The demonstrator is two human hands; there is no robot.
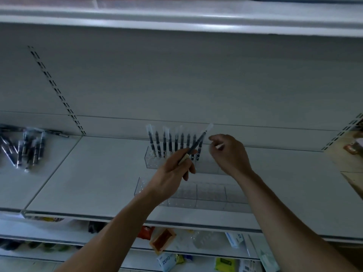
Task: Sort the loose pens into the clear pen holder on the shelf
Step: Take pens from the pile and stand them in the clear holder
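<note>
A clear pen holder [153,160] stands at the back of the white shelf [88,173], with several dark pens [170,143] in clear wrappers upright in its left part. My left hand [172,173] grips one dark wrapped pen [197,143] near its lower end, tilted up and right across the standing row. My right hand [227,152] hovers just right of that pen's top, fingers loosely curled, nothing clearly held. A pile of loose wrapped pens [25,148] lies on the shelf at the far left.
A second clear holder [212,195] sits nearer the shelf's front edge, partly under my forearms. A slotted upright [57,91] runs down the back panel. Packaged goods [163,240] lie on the lower shelf. Another shelf [176,18] hangs overhead.
</note>
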